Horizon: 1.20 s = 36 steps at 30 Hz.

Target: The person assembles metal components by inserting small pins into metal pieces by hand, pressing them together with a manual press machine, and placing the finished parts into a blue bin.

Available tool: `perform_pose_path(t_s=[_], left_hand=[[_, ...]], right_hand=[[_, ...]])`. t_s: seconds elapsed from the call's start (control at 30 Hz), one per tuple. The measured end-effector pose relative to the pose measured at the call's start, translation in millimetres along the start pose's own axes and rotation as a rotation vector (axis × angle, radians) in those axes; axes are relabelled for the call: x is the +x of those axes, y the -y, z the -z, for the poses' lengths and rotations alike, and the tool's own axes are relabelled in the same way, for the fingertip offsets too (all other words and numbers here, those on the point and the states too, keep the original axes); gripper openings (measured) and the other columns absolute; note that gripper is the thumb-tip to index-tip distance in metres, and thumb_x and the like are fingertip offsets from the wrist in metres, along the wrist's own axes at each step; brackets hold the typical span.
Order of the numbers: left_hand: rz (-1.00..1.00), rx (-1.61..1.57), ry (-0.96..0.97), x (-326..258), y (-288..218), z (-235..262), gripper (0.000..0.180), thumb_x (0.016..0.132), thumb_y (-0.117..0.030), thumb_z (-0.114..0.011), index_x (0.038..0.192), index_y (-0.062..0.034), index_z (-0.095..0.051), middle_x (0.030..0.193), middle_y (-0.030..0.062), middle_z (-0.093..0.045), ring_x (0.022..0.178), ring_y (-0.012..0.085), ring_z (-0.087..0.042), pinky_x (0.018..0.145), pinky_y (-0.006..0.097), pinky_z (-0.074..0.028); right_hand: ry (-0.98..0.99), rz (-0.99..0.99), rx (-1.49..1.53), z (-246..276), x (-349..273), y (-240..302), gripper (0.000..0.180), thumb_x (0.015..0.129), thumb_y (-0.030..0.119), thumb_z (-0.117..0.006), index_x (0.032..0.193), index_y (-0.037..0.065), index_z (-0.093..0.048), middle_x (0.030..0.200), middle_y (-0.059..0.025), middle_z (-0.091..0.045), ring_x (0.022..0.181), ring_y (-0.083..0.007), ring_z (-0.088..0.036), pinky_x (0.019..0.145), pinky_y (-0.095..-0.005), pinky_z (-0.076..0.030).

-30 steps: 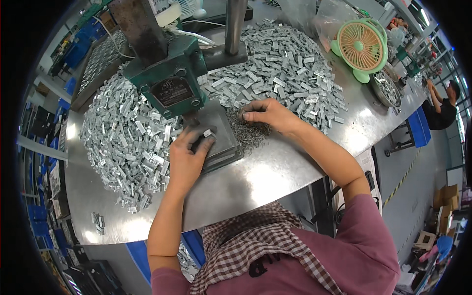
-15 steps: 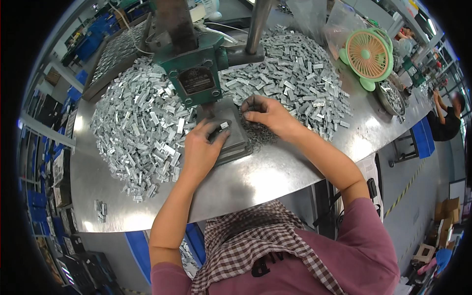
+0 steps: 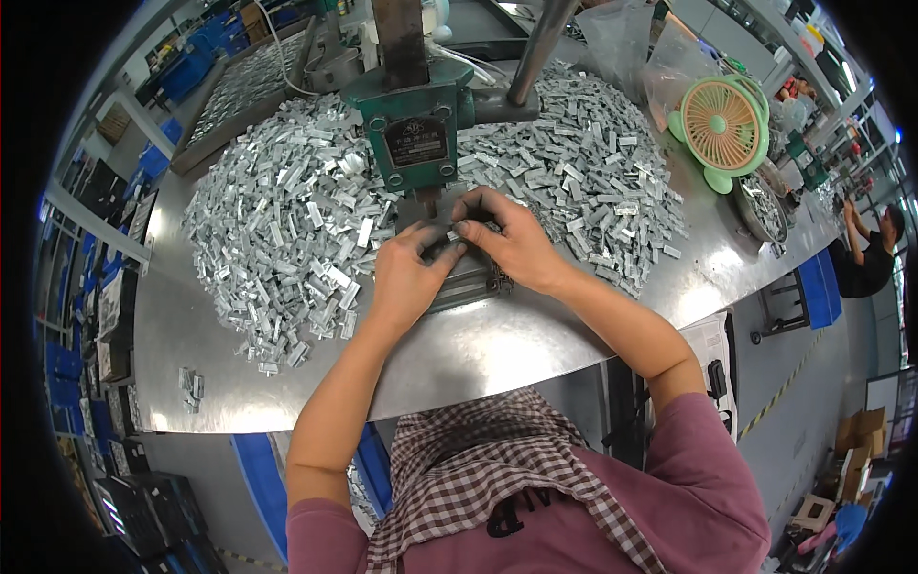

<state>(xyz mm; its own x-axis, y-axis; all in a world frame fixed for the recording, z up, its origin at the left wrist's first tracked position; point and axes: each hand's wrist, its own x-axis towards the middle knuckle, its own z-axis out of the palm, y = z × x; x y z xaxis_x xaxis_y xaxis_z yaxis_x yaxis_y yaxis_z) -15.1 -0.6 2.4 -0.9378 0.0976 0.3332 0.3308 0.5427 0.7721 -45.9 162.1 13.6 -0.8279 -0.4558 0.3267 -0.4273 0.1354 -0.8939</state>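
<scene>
My left hand [image 3: 409, 273] pinches a small silvery metal piece [image 3: 453, 235] between thumb and fingers, just in front of the ram of a green hand press [image 3: 418, 148]. From the right, my right hand [image 3: 516, 244] meets it with thumb and fingers closed at the same piece. Whatever lies between the right fingertips is too small or hidden to make out. Below both hands is the press's flat metal base [image 3: 461, 293], partly covered by them. Some tiny dark parts [image 3: 501, 281] lie at its right side.
Heaps of loose silvery metal pieces lie left [image 3: 277, 230] and right [image 3: 583, 172] of the press. A green fan [image 3: 722, 129] and a metal bowl of parts [image 3: 762, 206] stand at the right. A few pieces [image 3: 191, 387] lie near the left edge. Another person [image 3: 865, 239] is far right.
My right hand has come left from beside the press base to meet my left hand at the metal piece. The view has shifted slightly, so the press appears further right.
</scene>
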Motion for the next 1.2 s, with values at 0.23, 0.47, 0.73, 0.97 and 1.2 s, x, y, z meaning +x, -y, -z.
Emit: perform_pose_path(t_s=[0.23, 0.47, 0.73, 0.97, 1.2], left_hand=[[-0.038, -0.004, -0.014, 2.0, 2.7, -1.4, 0.026, 0.070, -0.017, -0.067, 0.087, 0.0029, -0.064, 0.085, 0.0148, -0.062, 0.060, 0.0241, -0.056, 0.058, 0.031, -0.044], [-0.026, -0.034, 0.002, 1.7, 1.0, 0.8, 0.026, 0.070, -0.015, -0.068, 0.088, 0.0025, -0.064, 0.086, 0.0141, -0.062, 0.058, 0.0215, -0.056, 0.057, 0.030, -0.044], [0.041, -0.032, 0.070, 1.2, -5.2, 5.5, 0.023, 0.071, -0.010, -0.066, 0.090, 0.0027, -0.063, 0.089, 0.0133, -0.062, 0.077, 0.0237, -0.060, 0.072, 0.031, -0.045], [0.028, -0.025, 0.069, 2.3, -5.6, 5.5, 0.023, 0.071, -0.011, -0.066, 0.089, 0.0030, -0.063, 0.088, 0.0134, -0.063, 0.076, 0.0241, -0.060, 0.071, 0.031, -0.045], [-0.050, -0.016, 0.026, 2.5, 2.7, 2.5, 0.026, 0.071, -0.016, -0.067, 0.089, 0.0020, -0.064, 0.086, 0.0161, -0.062, 0.068, 0.0276, -0.060, 0.062, 0.033, -0.046]], right_hand=[[-0.020, -0.018, 0.023, 0.4, 1.2, -2.3, 0.016, 0.085, 0.013, -0.056, 0.096, 0.001, -0.052, 0.090, -0.0047, -0.056, 0.087, -0.0116, -0.050, 0.080, -0.0266, -0.041], [-0.040, 0.103, -0.149, 2.5, 3.4, -0.2, 0.015, 0.080, 0.004, -0.054, 0.094, 0.000, -0.051, 0.088, -0.0112, -0.058, 0.081, -0.0244, -0.057, 0.074, -0.0326, -0.044], [0.061, 0.142, -0.210, 11.6, 8.6, 3.2, 0.015, 0.079, 0.004, -0.054, 0.094, 0.001, -0.051, 0.087, -0.0113, -0.057, 0.083, -0.0268, -0.057, 0.073, -0.0336, -0.044], [0.099, 0.193, -0.253, 12.2, 7.5, 8.0, 0.015, 0.079, 0.003, -0.053, 0.093, 0.002, -0.052, 0.088, -0.0114, -0.057, 0.082, -0.0269, -0.057, 0.073, -0.0339, -0.044], [0.010, 0.157, -0.195, 6.0, 4.6, 1.8, 0.014, 0.079, 0.003, -0.053, 0.092, 0.001, -0.052, 0.086, -0.0110, -0.058, 0.082, -0.0258, -0.057, 0.073, -0.0332, -0.044]])
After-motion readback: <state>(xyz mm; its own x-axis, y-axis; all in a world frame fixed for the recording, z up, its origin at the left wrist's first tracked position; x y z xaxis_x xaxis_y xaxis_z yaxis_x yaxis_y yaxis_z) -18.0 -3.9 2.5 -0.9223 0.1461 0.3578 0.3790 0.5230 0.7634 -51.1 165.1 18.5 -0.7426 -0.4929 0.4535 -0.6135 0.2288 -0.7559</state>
